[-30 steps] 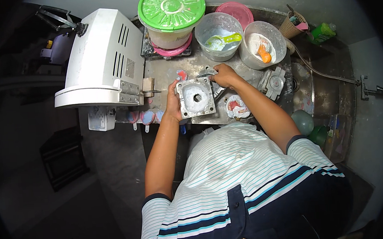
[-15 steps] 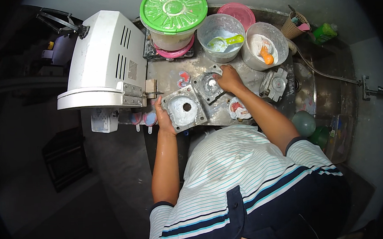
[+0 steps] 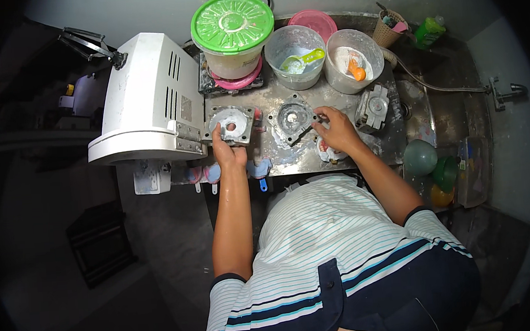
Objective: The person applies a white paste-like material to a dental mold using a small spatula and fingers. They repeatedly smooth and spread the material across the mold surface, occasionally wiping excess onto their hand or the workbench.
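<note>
In my left hand [image 3: 231, 152] is a square metal flask half [image 3: 240, 122] with corner holes, a pale round recess and a hole through its middle. My thumb lies over its front edge, with the other fingers hidden beneath. To its right a second metal flask half [image 3: 287, 124] lies on the steel worktop, turned at an angle, with a small white spot in its round grey cavity. My right hand [image 3: 340, 132] has its thumb and fingertips at that piece's right corner. A plaster-smeared dental impression [image 3: 329, 151] sits just below my right hand.
A closed metal flask [image 3: 373, 108] stands at right. Behind are a green-lidded tub [image 3: 233, 26], a bucket with a green scoop [image 3: 295, 62] and a powder bucket with an orange scoop [image 3: 351, 62]. At left stands a white machine [image 3: 143, 94]; impression trays [image 3: 259, 168] line the front edge.
My left hand has carried its flask half away from me and to the left, apart from the other one. My right fingers have drawn back from the second half's cavity to its right corner.
</note>
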Demonstrator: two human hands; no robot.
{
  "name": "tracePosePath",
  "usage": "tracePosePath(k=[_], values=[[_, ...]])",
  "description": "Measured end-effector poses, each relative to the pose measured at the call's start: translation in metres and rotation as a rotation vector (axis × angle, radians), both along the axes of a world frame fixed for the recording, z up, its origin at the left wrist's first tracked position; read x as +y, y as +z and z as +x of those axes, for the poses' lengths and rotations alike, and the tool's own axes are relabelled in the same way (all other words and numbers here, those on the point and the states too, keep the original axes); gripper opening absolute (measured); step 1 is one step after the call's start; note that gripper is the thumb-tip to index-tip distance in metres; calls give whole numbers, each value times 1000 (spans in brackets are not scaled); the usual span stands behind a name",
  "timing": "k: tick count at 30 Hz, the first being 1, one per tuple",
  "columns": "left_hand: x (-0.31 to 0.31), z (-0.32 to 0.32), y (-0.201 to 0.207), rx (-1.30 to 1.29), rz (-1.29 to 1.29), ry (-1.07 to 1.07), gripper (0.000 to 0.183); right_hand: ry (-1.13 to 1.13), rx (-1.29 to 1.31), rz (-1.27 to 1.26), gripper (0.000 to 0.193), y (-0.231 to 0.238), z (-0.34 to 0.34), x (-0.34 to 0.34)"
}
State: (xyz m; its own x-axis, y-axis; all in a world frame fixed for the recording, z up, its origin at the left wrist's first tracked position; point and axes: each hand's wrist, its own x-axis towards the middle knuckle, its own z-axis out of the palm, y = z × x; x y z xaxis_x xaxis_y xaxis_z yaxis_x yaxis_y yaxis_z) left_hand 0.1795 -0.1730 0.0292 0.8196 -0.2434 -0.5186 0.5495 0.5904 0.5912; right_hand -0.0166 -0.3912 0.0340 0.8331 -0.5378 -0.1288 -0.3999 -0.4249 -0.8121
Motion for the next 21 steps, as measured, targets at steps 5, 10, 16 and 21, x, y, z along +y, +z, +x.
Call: tracePosePath(k=[5, 10, 16, 21], values=[[-13, 19, 9, -9, 106, -22, 36, 6, -185, 91, 35, 10, -6, 18], [-14, -31, 62, -113, 83, -394, 42, 102, -204, 805, 75, 20, -10, 32], [-52, -106, 74, -293, 42, -763, 47, -126, -277, 819, 74, 46, -53, 40], [-78, -135, 75, -422, 12, -1115, 50, -412, -361, 899, 42, 38, -110, 29]])
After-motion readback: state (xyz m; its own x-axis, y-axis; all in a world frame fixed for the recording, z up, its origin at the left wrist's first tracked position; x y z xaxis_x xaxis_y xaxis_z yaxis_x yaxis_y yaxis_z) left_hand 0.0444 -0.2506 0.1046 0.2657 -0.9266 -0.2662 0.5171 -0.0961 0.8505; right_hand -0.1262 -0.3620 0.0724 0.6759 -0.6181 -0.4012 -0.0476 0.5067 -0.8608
